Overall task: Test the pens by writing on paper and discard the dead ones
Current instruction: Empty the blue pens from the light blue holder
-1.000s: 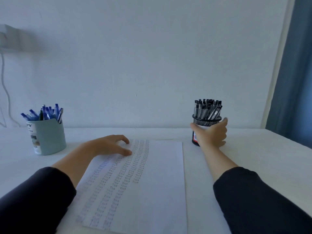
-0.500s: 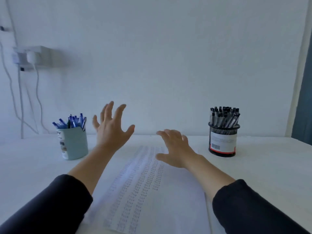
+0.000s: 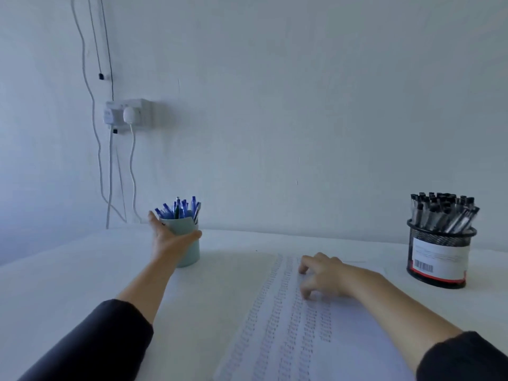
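Left of centre, the left hand (image 3: 171, 239) wraps a pale blue cup (image 3: 187, 247) of blue pens (image 3: 180, 209). The right hand (image 3: 323, 276) rests loose-fingered, holding nothing, on the written paper (image 3: 288, 339). At right, a black mesh holder (image 3: 439, 257) holds black-capped pens (image 3: 442, 213).

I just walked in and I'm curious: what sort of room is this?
Probably a plain home or office desk. A white table holds a sheet of paper with written rows and two cups of pens, beside a wall socket.

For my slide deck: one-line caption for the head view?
Left hand grips the blue pen cup; right hand rests on paper.
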### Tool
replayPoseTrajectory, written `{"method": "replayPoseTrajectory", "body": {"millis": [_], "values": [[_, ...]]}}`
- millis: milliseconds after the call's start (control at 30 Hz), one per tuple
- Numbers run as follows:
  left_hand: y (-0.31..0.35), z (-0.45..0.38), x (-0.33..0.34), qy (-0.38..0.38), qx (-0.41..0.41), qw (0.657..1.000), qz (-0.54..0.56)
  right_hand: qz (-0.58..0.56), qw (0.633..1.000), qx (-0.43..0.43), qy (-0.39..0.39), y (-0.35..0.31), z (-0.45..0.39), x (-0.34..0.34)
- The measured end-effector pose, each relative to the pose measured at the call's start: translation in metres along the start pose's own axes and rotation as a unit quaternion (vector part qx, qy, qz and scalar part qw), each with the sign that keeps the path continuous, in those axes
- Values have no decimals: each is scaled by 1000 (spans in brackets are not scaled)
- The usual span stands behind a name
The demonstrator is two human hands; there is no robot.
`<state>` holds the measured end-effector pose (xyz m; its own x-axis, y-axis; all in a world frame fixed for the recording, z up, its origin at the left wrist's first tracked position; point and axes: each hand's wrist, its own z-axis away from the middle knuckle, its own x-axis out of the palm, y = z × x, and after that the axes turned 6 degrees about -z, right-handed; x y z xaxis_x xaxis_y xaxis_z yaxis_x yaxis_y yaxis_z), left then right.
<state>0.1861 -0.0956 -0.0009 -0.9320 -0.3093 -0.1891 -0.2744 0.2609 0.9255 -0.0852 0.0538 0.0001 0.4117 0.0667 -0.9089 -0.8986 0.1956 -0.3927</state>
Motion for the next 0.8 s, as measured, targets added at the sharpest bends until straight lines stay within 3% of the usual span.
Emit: {"method": "replayPoseTrajectory", "body": {"millis": [133,233,300,400,433,500,567,667,800], "values": [[-2,2,7,-10,-15,1000,9,2,1000,25,-9,-22,-6,-10],[5,13,14,-15,57,994,-91,-112,994,2,11,-49,-12,-11],[8,20,17,-7,158,971,-178,-261,964,-42,38,-69,-16,-5],[6,25,13,-49,268,930,-246,-461,878,-95,91,-92,-20,10],[4,26,10,-65,296,915,-265,-501,852,-103,111,-97,-21,16],[0,26,4,-93,360,878,-301,-521,835,-114,134,-101,-24,23],[-3,24,-1,-105,429,829,-342,-497,847,-127,137,-102,-24,24],[-5,24,-6,-93,503,758,-405,-387,902,-142,129,-105,-21,30],[-4,30,-6,-53,560,695,-448,-263,955,-101,98,-116,-24,44]]}}
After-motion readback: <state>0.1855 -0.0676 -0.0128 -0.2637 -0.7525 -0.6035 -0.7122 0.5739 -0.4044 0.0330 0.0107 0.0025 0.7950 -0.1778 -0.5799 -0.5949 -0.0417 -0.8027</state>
